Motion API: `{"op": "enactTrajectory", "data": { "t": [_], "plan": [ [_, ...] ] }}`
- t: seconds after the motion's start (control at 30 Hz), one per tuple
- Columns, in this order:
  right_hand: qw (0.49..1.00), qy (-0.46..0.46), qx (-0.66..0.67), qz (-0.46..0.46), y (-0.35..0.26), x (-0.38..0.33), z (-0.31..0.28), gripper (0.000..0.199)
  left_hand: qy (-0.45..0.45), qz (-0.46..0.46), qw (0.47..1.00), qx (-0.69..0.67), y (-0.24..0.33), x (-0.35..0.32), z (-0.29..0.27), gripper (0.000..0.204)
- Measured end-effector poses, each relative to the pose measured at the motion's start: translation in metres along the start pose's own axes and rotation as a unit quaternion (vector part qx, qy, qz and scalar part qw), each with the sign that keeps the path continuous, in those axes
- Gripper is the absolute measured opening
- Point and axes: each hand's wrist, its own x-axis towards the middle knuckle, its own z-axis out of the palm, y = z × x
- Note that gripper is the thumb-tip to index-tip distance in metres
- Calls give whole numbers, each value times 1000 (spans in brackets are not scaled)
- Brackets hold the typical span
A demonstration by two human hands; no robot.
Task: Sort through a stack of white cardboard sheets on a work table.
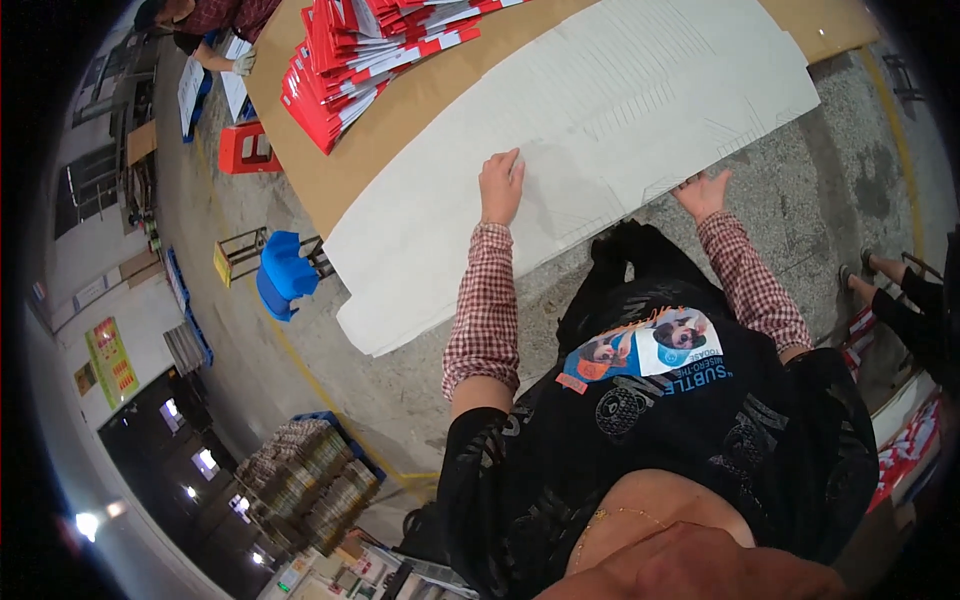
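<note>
A large white sheet (590,130) with rows of thin printed lines lies across a brown table; its near edge hangs toward my body. Over its middle is my left hand (501,187), fingers loosely bent with a gap by the thumb and no object in them. At the sheet's near edge, to the right, my right hand (704,193) touches the border with its thumb spread away. Whether its fingertips lie on or under the sheet is hard to see. Stacked red and white folded packets (350,65) sit beyond the sheet, at the far left.
The brown tabletop (425,120) shows around the packets. Left of the table stand a red plastic stool (248,148) and a blue stool (285,275). Bundled stacks (305,480) rest on a pallet at lower left. A gloved co-worker (225,50) leans in at far left; another person's legs (900,290) show at right.
</note>
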Motion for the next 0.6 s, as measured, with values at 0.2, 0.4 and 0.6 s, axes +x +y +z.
{"op": "enactTrajectory", "data": {
  "t": [0.2, 0.4, 0.6],
  "plan": [
    [993, 78, -32, 88, 54, -18, -47, 95, 38, -71, 997, 17, -37, -26, -19, 22],
    [981, -87, 121, 122, 76, -15, -10, 97, 29, -28, 998, 55, -33, -25, -25, 19],
    [994, -97, 42, -1, 74, -5, -19, 96, 15, 9, 998, 64, -26, -13, -22, 18]
  ]
}}
